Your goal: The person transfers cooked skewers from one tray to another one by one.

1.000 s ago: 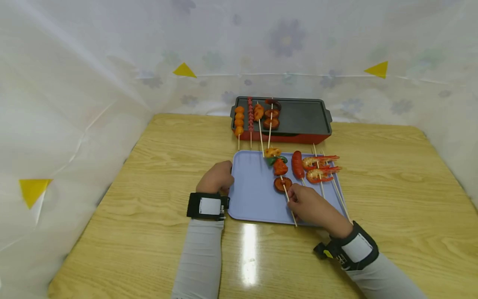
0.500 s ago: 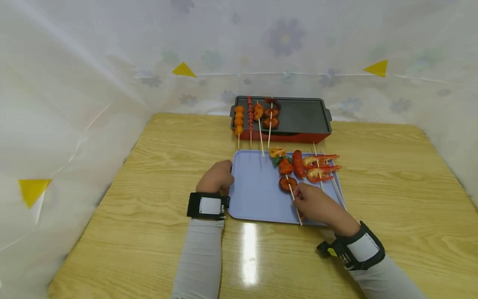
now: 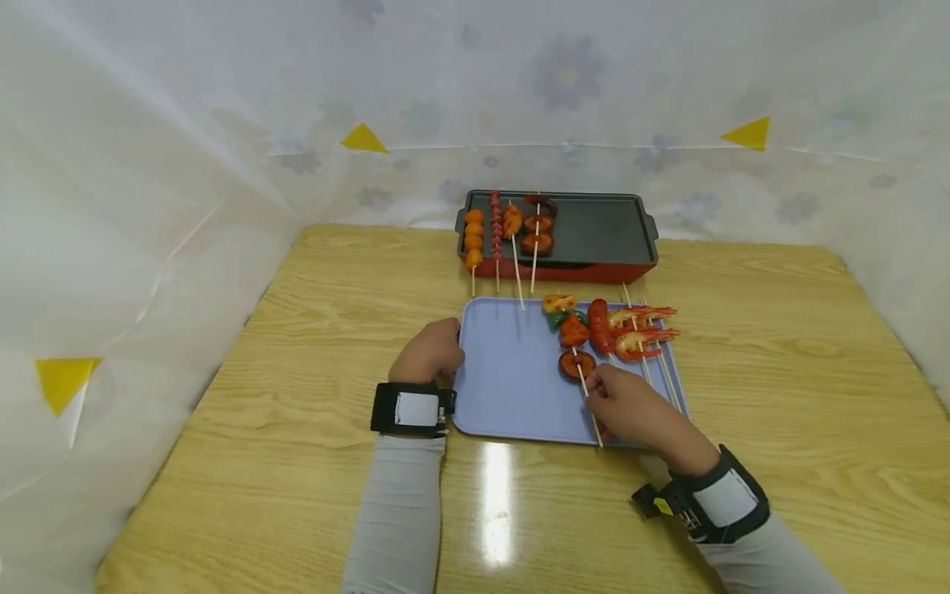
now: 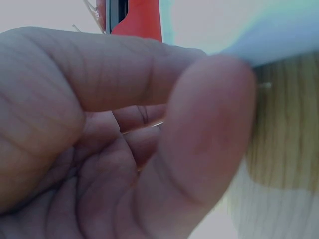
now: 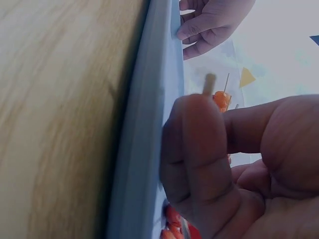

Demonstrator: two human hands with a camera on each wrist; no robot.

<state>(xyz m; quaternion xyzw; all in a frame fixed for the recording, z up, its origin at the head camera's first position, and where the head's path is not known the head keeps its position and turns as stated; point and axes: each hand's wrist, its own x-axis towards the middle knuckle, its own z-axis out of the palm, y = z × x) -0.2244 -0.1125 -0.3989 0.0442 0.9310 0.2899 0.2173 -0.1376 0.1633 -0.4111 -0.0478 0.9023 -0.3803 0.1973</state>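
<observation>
A mixed food skewer, with yellow, green, orange-red and round brown-rimmed pieces, lies over the right half of a pale blue tray. Thumb and fingers of my right hand pinch the lower part of its stick; the stick's end pokes out past the fingers in the right wrist view. At the tray's left edge, my left hand grips the rim between thumb and bent forefinger. Right beside the held skewer is a red sausage skewer. Farther right, shrimp skewers lie across the tray's right edge.
Behind the tray stands a red and black grill. On its left half lie several skewers: orange balls, a thin red one, an orange-brown piece and brown slices. Their sticks stick out toward the tray. Wooden tabletop surrounds everything.
My right hand has slid the mixed skewer to the right, against the sausage. The sausage and shrimp have shifted slightly right. My left hand stays at the tray's edge.
</observation>
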